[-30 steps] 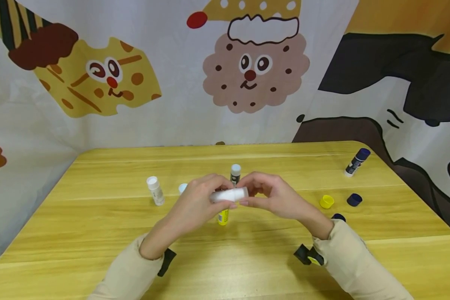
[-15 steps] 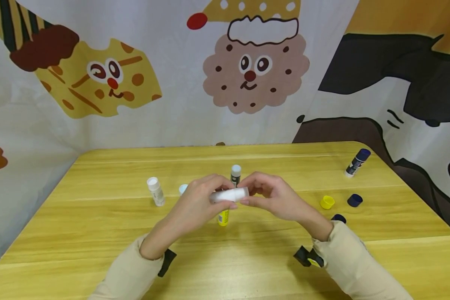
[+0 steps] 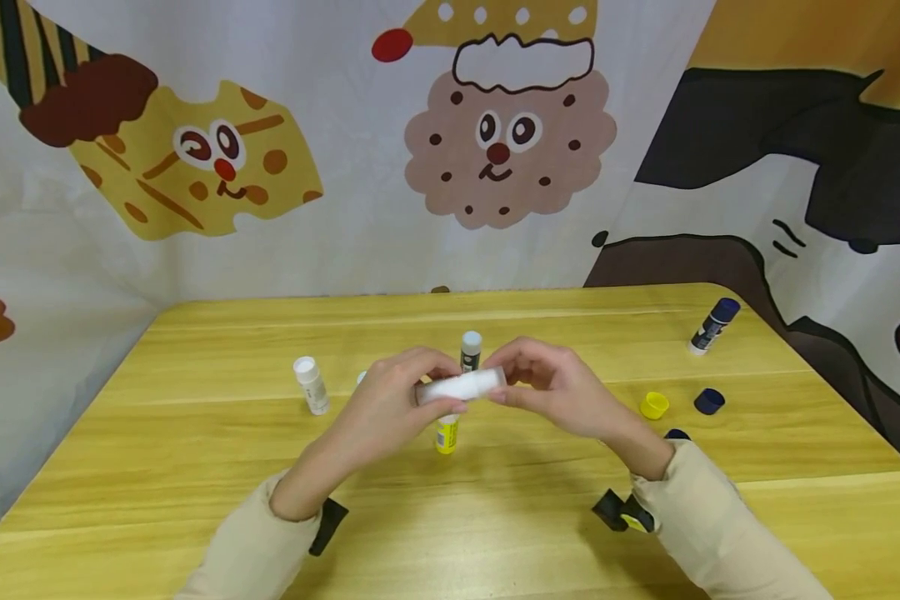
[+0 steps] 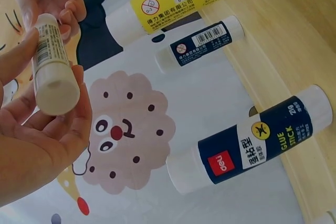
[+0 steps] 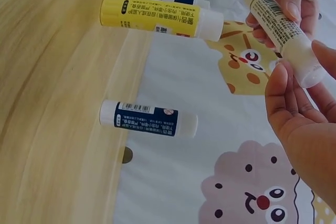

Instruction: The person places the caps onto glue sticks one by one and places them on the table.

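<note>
Patterned cloth [image 3: 360,250] hangs beyond the wooden surface [image 3: 465,533], above which a white stick [image 3: 461,387], blurred in the head view, is held up. Its long axis runs left to right with a slight slant, bridging both grasps. Left fingers [image 3: 441,409] curl round its left end; right fingers [image 3: 523,397] pinch its right end, each spread only as wide as the barrel. On the surface, a yellow stick [image 3: 447,437] stands nearer, a dark stick [image 3: 470,360] farther; a yellow cap [image 3: 654,407] and 2 blue caps [image 3: 709,402] sit well right.

Puffy beige sleeves [image 3: 258,542], black wrist pieces [image 3: 328,527], apparently
</note>
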Demonstrator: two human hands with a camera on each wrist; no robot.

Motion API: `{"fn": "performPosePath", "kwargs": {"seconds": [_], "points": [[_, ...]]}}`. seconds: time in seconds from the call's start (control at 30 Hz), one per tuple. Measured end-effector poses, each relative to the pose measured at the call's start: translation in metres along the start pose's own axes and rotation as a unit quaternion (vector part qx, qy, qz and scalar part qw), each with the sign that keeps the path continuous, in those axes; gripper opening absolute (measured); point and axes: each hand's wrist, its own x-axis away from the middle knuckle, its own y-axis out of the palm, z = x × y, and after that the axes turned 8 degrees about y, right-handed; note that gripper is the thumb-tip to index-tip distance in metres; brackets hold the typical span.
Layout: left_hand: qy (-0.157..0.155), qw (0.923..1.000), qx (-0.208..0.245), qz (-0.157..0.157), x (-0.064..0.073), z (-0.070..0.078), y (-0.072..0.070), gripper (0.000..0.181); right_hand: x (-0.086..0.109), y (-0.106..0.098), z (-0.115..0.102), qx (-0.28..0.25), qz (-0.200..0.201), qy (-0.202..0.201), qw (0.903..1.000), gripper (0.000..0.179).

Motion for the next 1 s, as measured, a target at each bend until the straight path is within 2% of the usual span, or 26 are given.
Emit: {"fn": "performPosePath", "kwargs": {"seconds": [0.4,0.73,1.0], "points": [[-0.025,0.9994,-0.021,0.005,0.004,-0.009,-0.006,0.026,0.004,-0.012,0.001,0.026,0.045,0.029,0.9983,0.022],[-0.019,0.9989,-0.035,0.023,0.012,-0.019,-0.013,0.030,0.008,-0.030,0.000,0.042,0.076,0.051,0.9949,0.021],[-0.028,0.9983,-0.041,0.029,0.020,-0.024,-0.019,0.025,0.010,-0.042,-0.002,0.055,0.095,0.071,0.9914,0.021]]}}
